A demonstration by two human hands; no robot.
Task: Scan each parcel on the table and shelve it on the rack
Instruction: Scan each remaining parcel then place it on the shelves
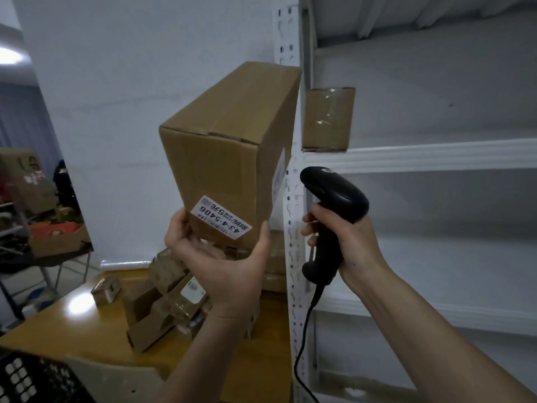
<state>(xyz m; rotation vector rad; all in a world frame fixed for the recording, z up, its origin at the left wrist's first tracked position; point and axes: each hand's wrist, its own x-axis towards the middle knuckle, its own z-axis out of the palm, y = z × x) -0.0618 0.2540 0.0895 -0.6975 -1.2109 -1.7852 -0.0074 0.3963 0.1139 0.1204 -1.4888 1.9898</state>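
Shelf open right of shelved box; rack post blocks left edge.

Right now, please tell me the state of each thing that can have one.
Large box: closed, held up, label upside down.
Left hand: grips the large box from below.
Scanner: held upright.
Right hand: grips the scanner.
Small box: taped shut, standing on the rack shelf.

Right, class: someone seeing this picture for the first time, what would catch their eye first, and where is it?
The tall cardboard box held up in the middle by the left hand, its white label upside down. Next, the black scanner gripped in the right hand, beside the white rack on the right.
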